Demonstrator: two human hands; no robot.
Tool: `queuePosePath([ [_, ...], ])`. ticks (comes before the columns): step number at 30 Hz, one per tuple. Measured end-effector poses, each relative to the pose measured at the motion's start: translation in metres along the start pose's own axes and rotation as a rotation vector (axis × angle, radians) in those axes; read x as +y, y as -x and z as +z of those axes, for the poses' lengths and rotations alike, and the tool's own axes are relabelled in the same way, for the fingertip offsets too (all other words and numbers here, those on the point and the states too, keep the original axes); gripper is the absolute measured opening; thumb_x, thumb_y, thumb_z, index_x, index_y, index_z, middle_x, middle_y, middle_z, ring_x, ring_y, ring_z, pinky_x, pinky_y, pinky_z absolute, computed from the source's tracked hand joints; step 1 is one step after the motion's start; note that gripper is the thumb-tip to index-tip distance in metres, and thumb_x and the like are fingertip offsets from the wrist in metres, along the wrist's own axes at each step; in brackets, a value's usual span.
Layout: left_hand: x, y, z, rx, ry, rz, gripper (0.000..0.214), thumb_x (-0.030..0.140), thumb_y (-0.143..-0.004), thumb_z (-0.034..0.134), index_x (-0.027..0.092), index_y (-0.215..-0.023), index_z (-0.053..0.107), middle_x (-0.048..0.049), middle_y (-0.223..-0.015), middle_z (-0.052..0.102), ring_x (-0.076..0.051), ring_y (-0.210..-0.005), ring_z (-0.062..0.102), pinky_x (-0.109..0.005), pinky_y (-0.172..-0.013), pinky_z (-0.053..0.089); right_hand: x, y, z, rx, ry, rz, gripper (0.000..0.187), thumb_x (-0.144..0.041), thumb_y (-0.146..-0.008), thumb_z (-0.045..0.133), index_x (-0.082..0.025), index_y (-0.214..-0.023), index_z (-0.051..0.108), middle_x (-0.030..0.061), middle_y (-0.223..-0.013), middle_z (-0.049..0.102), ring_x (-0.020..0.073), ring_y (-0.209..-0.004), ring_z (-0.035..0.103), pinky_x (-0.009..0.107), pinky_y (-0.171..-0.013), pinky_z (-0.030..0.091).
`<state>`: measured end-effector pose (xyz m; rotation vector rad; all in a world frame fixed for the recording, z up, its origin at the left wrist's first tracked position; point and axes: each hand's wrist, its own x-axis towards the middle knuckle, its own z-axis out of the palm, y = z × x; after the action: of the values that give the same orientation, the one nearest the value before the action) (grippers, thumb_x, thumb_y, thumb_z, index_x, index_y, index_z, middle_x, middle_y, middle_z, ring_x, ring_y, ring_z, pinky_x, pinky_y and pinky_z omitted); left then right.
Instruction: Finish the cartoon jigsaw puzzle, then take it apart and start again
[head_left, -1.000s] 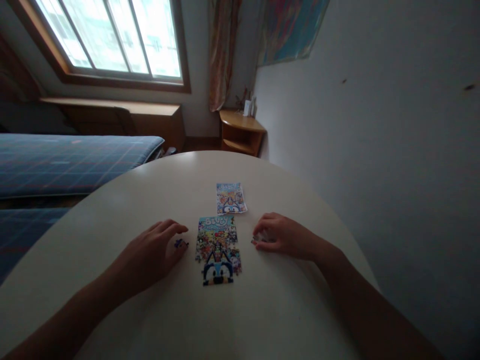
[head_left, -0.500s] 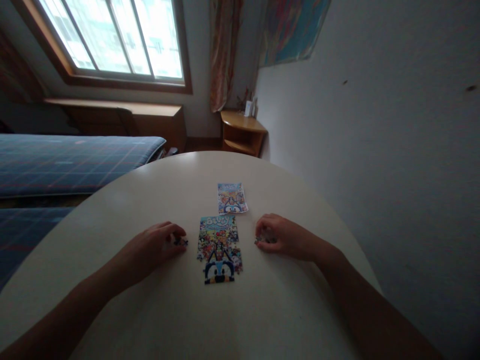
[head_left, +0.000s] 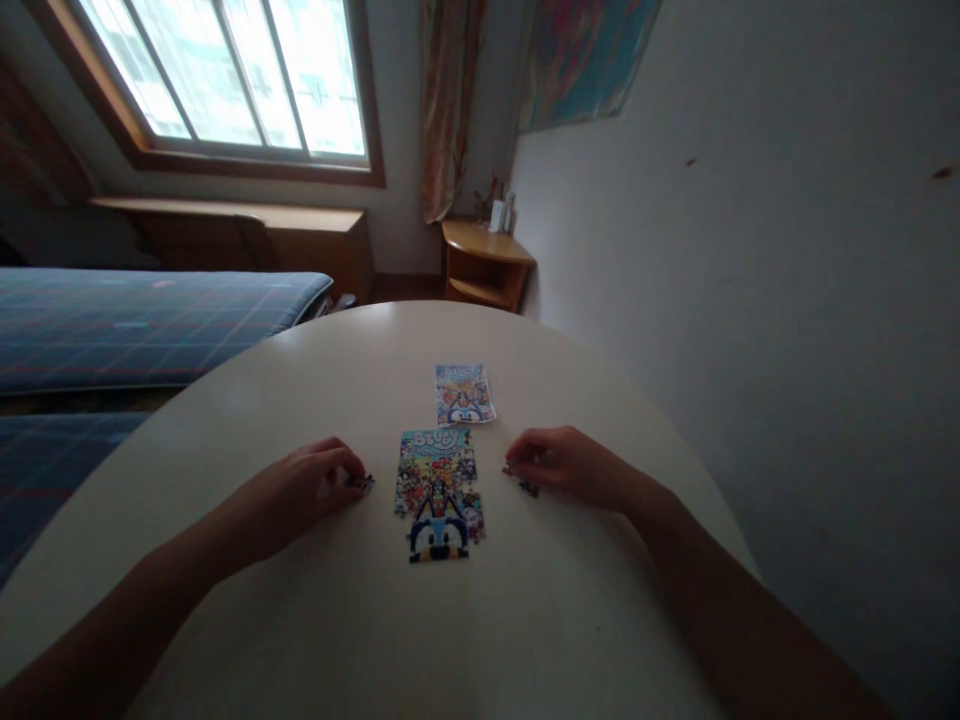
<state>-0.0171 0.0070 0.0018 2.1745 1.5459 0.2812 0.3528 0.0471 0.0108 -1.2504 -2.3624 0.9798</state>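
A partly assembled jigsaw puzzle (head_left: 436, 495) with a blue cartoon dog's face lies flat on the round white table (head_left: 390, 640); gaps show along its lower left and right edges. To its left, my left hand (head_left: 319, 478) is closed at the fingertips on a small dark puzzle piece (head_left: 367, 484). On the other side my right hand (head_left: 559, 462) pinches a puzzle piece (head_left: 508, 467) between thumb and finger. Dark loose pieces (head_left: 529, 489) rest on the table under that hand, partly hidden by it. Beyond the puzzle is a picture sheet (head_left: 461, 393) with the same design.
A plaid mattress (head_left: 150, 325) stands close to the table's left edge. The white wall (head_left: 720, 320) runs along the right. Behind the table are a wooden corner shelf (head_left: 487, 240), a wooden desk (head_left: 315, 220) and a window (head_left: 225, 80).
My right hand has shifted slightly left and now pinches one piece, leaving others exposed beneath it. My left hand has drawn back slightly to the left. The puzzle looks the same.
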Motion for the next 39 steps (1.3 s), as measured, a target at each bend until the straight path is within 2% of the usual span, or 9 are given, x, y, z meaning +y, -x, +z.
queuePosePath([
  [8, -0.003, -0.001, 0.004, 0.049, 0.014, 0.003, 0.023, 0.043, -0.085, 0.057, 0.023, -0.091, 0.067, -0.0046, -0.089, 0.068, -0.021, -0.081, 0.064, -0.031, -0.074, 0.049, 0.0, -0.003, 0.004, 0.016, -0.039, -0.007, 0.022, -0.035, -0.085, 0.068, -0.017, -0.097, 0.072, 0.0033, -0.081, 0.072, 0.0127, -0.069, 0.063, 0.025, -0.065, 0.048],
  [17, 0.0, -0.004, 0.003, 0.057, 0.028, 0.052, 0.031, 0.049, -0.087, 0.053, 0.023, -0.09, 0.072, -0.0062, -0.092, 0.07, -0.021, -0.079, 0.065, -0.03, -0.073, 0.05, 0.011, -0.003, -0.001, 0.033, -0.058, 0.028, 0.026, -0.037, -0.086, 0.067, -0.018, -0.103, 0.074, 0.0048, -0.088, 0.074, 0.0143, -0.075, 0.066, 0.026, -0.069, 0.051],
  [23, 0.001, -0.003, 0.003, 0.077, 0.002, 0.028, 0.036, 0.055, -0.087, 0.054, 0.025, -0.095, 0.073, -0.006, -0.097, 0.07, -0.021, -0.078, 0.066, -0.03, -0.072, 0.051, 0.004, -0.003, 0.002, 0.056, -0.152, -0.104, 0.023, -0.02, -0.087, 0.056, -0.017, -0.102, 0.075, 0.0082, -0.097, 0.069, 0.0145, -0.084, 0.066, 0.028, -0.075, 0.052],
  [25, 0.006, -0.002, 0.006, 0.123, -0.022, 0.026, 0.037, 0.055, -0.089, 0.053, 0.024, -0.098, 0.072, -0.0071, -0.102, 0.069, -0.022, -0.082, 0.066, -0.032, -0.075, 0.052, -0.001, -0.005, 0.007, 0.054, -0.172, -0.111, 0.025, -0.018, -0.087, 0.055, -0.017, -0.104, 0.074, 0.0083, -0.097, 0.069, 0.0144, -0.084, 0.065, 0.027, -0.075, 0.053],
  [27, 0.014, -0.001, 0.011, 0.202, -0.052, 0.068, 0.034, 0.05, -0.092, 0.051, 0.023, -0.099, 0.07, -0.0084, -0.108, 0.068, -0.024, -0.089, 0.065, -0.036, -0.082, 0.052, -0.005, -0.007, 0.015, 0.06, -0.205, -0.072, 0.027, -0.02, -0.088, 0.057, -0.017, -0.11, 0.071, 0.007, -0.093, 0.07, 0.0141, -0.081, 0.066, 0.027, -0.074, 0.053],
  [30, 0.034, 0.003, 0.025, 0.279, -0.065, 0.223, 0.028, 0.04, -0.096, 0.048, 0.022, -0.101, 0.068, -0.0095, -0.112, 0.066, -0.025, -0.103, 0.063, -0.04, -0.091, 0.052, -0.01, -0.012, 0.03, 0.105, -0.259, -0.013, 0.025, -0.026, -0.087, 0.063, -0.017, -0.11, 0.068, 0.0057, -0.088, 0.072, 0.0149, -0.078, 0.067, 0.029, -0.075, 0.054],
  [34, 0.059, 0.009, 0.044, 0.214, -0.092, 0.421, 0.027, 0.028, -0.095, 0.052, 0.025, -0.121, 0.06, -0.0082, -0.131, 0.059, -0.025, -0.117, 0.057, -0.043, -0.098, 0.051, -0.02, -0.016, 0.043, 0.165, -0.256, -0.019, 0.02, -0.033, -0.083, 0.07, -0.017, -0.096, 0.07, 0.0038, -0.084, 0.072, 0.0151, -0.077, 0.067, 0.028, -0.073, 0.053],
  [39, 0.067, 0.01, 0.054, 0.157, -0.172, 0.512, 0.041, 0.026, -0.093, 0.056, 0.03, -0.134, 0.053, -0.006, -0.144, 0.051, -0.029, -0.13, 0.048, -0.051, -0.106, 0.046, -0.028, -0.017, 0.05, 0.172, -0.199, -0.044, 0.013, -0.027, -0.083, 0.069, -0.018, -0.092, 0.071, 0.002, -0.082, 0.073, 0.0136, -0.074, 0.066, 0.026, -0.071, 0.051],
])
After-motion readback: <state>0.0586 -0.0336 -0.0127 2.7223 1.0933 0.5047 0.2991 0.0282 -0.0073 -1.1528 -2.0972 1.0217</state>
